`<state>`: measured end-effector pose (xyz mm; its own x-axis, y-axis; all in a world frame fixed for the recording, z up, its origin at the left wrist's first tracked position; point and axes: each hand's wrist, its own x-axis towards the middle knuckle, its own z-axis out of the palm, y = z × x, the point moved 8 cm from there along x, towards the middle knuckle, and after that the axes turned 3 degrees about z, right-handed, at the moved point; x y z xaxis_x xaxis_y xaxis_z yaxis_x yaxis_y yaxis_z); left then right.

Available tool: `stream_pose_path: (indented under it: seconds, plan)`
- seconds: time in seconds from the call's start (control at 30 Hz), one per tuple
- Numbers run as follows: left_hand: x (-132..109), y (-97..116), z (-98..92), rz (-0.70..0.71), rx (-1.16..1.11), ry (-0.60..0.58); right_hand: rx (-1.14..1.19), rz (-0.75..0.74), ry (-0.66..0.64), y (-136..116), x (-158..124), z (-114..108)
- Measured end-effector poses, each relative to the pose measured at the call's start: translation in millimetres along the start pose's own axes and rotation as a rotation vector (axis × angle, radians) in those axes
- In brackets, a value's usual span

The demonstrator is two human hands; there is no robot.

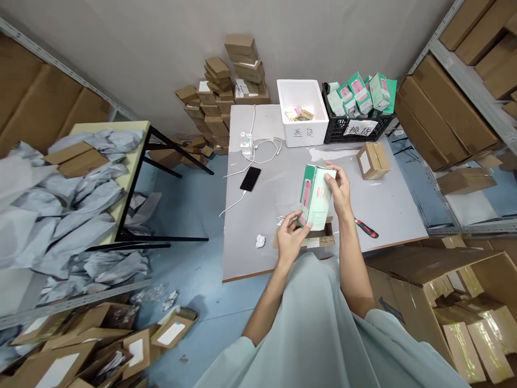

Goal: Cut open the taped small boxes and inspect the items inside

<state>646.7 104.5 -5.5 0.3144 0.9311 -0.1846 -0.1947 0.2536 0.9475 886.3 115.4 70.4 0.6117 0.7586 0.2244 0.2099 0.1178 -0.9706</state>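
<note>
A green and white product box (319, 196) with a pink picture on its side is held tilted between both hands above the table. My left hand (291, 235) grips its lower left corner, thumb on the front. At its upper right edge, my right hand (339, 188) is closed on the box, thumb on the pale face. Beneath it, partly hidden, an open cardboard carton (325, 237) lies at the table's front edge. A red and black utility knife (367, 228) rests to the right of my right forearm. Crumpled white paper (260, 241) lies left of my left hand.
On the grey table (246, 215) are a phone (250, 179) on a cable, a white foam bin (302, 132), a black crate (335, 129) of similar boxes and a taped carton (374, 160). Left stands a table of grey bags (76, 199). An open large carton (404, 291) is at right.
</note>
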Motion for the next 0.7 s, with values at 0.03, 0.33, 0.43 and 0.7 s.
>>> stream_pose_path:
  seconds: [0.03, 0.33, 0.43, 0.7]
  plan:
    - [-1, 6, -4.6, 0.047, 0.058, 0.019, -0.023, -0.003, 0.011, 2, -2, 2]
    - [-14, 28, -19.5, 0.358, 0.604, 0.026, 0.016, 0.079, 0.100, 20, -35, 21]
    - [-16, 24, -16.1, 0.354, 0.544, -0.019, -0.009, 0.062, 0.230, 26, -42, 10]
    - [-16, -31, -14.5, -0.200, -0.140, -0.091, 0.108, 0.108, 0.156, 43, -34, -4]
